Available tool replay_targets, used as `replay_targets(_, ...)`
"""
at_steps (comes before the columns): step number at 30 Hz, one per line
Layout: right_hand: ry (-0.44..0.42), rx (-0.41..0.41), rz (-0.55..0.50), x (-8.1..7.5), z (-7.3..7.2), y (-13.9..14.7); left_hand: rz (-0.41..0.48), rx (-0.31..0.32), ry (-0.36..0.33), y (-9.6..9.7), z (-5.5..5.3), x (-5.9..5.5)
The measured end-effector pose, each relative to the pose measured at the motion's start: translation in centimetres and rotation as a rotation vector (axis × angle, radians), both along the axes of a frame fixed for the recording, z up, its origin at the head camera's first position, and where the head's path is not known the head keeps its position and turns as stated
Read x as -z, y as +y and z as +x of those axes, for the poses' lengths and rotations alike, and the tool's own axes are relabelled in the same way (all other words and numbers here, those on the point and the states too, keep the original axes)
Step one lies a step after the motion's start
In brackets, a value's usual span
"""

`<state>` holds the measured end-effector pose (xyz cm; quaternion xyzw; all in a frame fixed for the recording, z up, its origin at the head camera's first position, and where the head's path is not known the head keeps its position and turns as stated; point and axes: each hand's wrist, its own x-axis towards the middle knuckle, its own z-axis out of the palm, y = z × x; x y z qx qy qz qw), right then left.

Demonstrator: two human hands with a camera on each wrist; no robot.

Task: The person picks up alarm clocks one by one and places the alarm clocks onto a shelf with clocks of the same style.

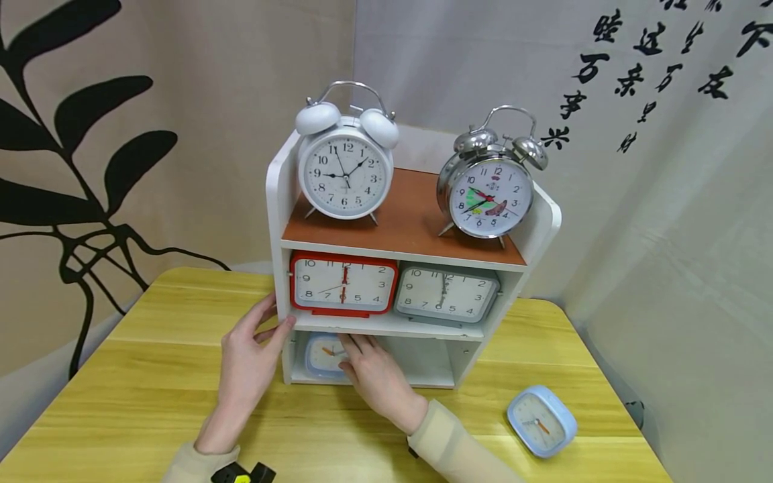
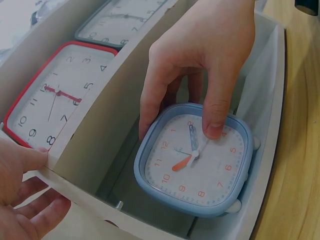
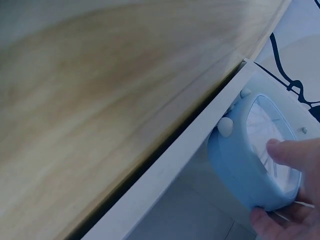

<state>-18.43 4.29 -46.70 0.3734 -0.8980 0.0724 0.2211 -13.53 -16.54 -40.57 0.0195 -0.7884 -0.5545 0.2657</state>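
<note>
My right hand (image 1: 382, 379) grips a small light-blue alarm clock (image 1: 323, 354) at the left of the bottom compartment of a white shelf unit (image 1: 279, 221). In the left wrist view, the thumb lies on the face of this blue alarm clock (image 2: 195, 185), and the other fingers reach behind its upper edge. In the right wrist view, small white feet show on the blue alarm clock (image 3: 242, 155). My left hand (image 1: 250, 359) touches the unit's left side panel. Its thumb is at the front edge, its relaxed fingers along the outer side.
Another light-blue clock (image 1: 541, 422) lies on the wooden table (image 1: 121, 402) at the right. A red clock (image 1: 344, 283) and a grey clock (image 1: 447, 293) fill the middle compartment. White (image 1: 346, 174) and silver (image 1: 492, 194) twin-bell clocks stand on top. Curtains hang behind.
</note>
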Motion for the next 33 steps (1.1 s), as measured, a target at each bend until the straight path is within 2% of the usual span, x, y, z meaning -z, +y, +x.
replay_targets(8, -0.051, -0.014, -0.009, 0.0, 0.3, 0.2, -0.008, -0.004, 0.002, 0.0, 0.0, 0.0)
replay_targets(18, -0.074, -0.02, 0.016, -0.2, 1.3, 0.7, -0.008, 0.006, 0.005, -0.1, 0.0, 0.1)
replay_targets(24, -0.117, -0.032, 0.069, -1.2, 2.4, 1.5, -0.005, 0.008, -0.001, -0.1, 0.0, 0.0)
replay_targets(33, -0.076, -0.086, 0.094, -2.4, 4.3, 3.4, -0.008, 0.006, -0.01, -0.1, 0.0, 0.0)
